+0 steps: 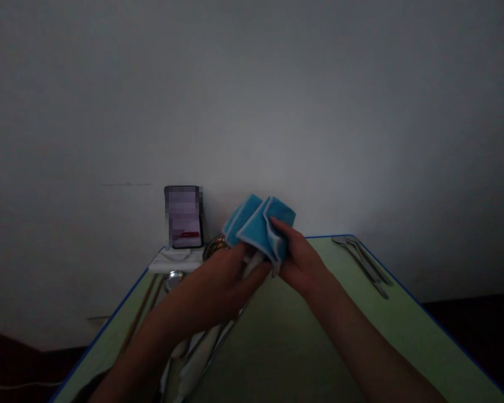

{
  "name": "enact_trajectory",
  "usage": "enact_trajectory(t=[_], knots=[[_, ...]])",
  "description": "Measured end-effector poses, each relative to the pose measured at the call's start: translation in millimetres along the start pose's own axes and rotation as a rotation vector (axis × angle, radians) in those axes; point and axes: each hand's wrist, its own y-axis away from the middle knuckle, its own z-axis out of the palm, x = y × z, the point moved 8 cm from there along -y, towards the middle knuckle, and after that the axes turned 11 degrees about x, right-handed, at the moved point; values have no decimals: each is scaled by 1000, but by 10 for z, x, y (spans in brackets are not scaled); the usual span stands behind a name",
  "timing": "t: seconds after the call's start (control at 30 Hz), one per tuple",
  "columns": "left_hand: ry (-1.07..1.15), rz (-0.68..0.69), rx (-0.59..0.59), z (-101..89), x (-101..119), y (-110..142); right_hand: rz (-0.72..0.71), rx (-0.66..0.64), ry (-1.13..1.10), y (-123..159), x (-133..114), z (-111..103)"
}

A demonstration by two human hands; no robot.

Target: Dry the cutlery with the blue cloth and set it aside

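Observation:
Blue disposable face masks (254, 224) with white edges are bunched and folded between my two hands, raised above the table. My left hand (227, 285) has its fingers closed around the lower left side of the bundle, where a white part shows. On the other side, my right hand (298, 260) pinches the folded layers, its thumb lying over the blue cloth. How many masks there are I cannot tell, since the folds overlap. The fingertips of my left hand are partly hidden beneath the bundle.
Metal cutlery (361, 266) lies at the right of the green table (302, 336). A phone (186, 215) stands against the wall at the back left, near a metal bowl (212, 247). A metal spoon (174, 276) and wooden chopsticks (139, 316) lie left of my left arm.

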Motion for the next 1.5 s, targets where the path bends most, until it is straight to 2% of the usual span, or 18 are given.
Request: enact_trajectory(t=[0.07,0.13,0.33,0.4,0.53,0.63,0.73,0.87,1.0,1.07,1.13,1.2,1.33,1.4,1.5], knots=[[-84,81,-104,62,28,31,-60,56,-12,-47,-11,-61],[-151,116,-159,91,22,48,-100,107,-33,-88,-7,-126],[-266,102,-176,121,-10,36,-110,339,-46,-137,42,-354],[-321,105,-183,145,-32,39,-57,310,-48,-132,77,-319],[-433,62,-196,165,-157,25,116,113,-32,-78,193,-123],[-489,5,-190,134,-254,-4,156,67,-28,-53,248,-77],[-463,22,-185,118,-245,-16,38,62,-14,-87,215,-100],[-371,147,-194,127,-118,19,-178,57,47,-121,67,-152],[-296,154,-224,72,-68,46,-225,175,93,-112,-77,-257],[-244,140,-257,35,-45,53,-233,178,91,-90,-126,-247],[-222,115,-275,-1,-32,54,-311,187,110,-52,-184,-236],[-218,96,-270,-24,-21,54,-446,243,229,8,-242,-250],[-230,102,-218,-63,-3,62,-680,318,658,146,-305,-198],[-225,106,-206,-93,-4,76,-704,295,759,180,-310,-163],[-215,100,-199,-146,-14,94,-661,244,773,184,-303,-150]])
